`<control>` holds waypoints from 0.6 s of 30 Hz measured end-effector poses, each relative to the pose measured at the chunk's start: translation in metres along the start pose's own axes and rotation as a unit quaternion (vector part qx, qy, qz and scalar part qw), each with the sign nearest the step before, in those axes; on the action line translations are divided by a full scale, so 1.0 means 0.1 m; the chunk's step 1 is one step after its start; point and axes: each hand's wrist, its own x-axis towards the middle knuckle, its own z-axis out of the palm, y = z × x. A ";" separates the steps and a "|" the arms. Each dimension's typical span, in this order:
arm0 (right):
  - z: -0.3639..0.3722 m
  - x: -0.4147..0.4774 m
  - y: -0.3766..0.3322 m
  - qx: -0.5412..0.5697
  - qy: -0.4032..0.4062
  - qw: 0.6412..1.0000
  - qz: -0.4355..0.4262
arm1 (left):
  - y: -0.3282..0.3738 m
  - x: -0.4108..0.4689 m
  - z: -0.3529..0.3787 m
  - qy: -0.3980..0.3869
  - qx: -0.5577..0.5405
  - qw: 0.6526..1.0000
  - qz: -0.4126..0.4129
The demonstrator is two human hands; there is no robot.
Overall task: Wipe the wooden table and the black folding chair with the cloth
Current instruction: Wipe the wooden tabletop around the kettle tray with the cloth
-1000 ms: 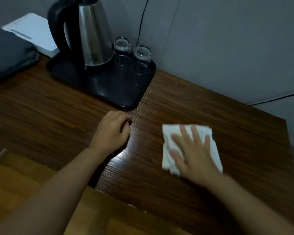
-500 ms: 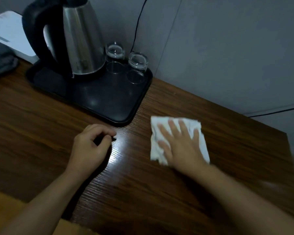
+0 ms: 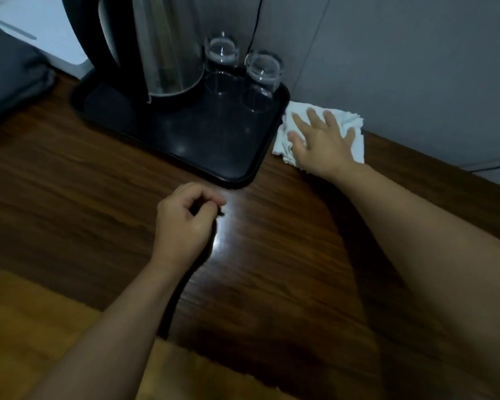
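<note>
The right hand (image 3: 321,140) lies flat with its fingers spread and presses the white cloth (image 3: 351,122) onto the wooden surface (image 3: 272,284) at its far edge, where the cloth touches the wall and sits just beside the corner of the black tray (image 3: 237,180). The left hand (image 3: 185,223) rests on the surface near the tray's front corner, fingers curled into a loose fist that seems to hold nothing; a dark speck at its fingertips may be only shadow. By my reading the wiping of the surface is under way and not finished: the strip under the tray, with its kettle (image 3: 162,47) and two glasses (image 3: 222,53), cannot be reached as things stand, and nothing shows which bare parts are already clean. The black folding chair is out of view, so that half appears to be left. Dim light blurs the grain, and the pale wood at lower left (image 3: 41,327) is hard to identify.
</note>
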 end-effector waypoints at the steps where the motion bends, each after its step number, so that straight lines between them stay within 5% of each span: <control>1: 0.03 -0.22 -0.03 -0.001 -0.001 1.000 -0.013 | 0.01 0.00 0.00 0.002 -0.004 1.000 -0.008; 9: 0.42 -2.38 -0.78 -0.014 -0.017 0.994 -0.107 | 0.03 -0.02 -0.01 -0.014 0.046 0.999 -0.024; 13: 0.48 -3.05 -0.95 -0.028 -0.032 0.987 -0.154 | 0.05 0.01 -0.07 -0.086 0.113 0.990 0.005; 18: 0.31 -3.65 -0.14 -0.045 -0.070 0.997 -0.004 | 0.05 0.09 -0.30 -0.215 0.175 0.958 0.069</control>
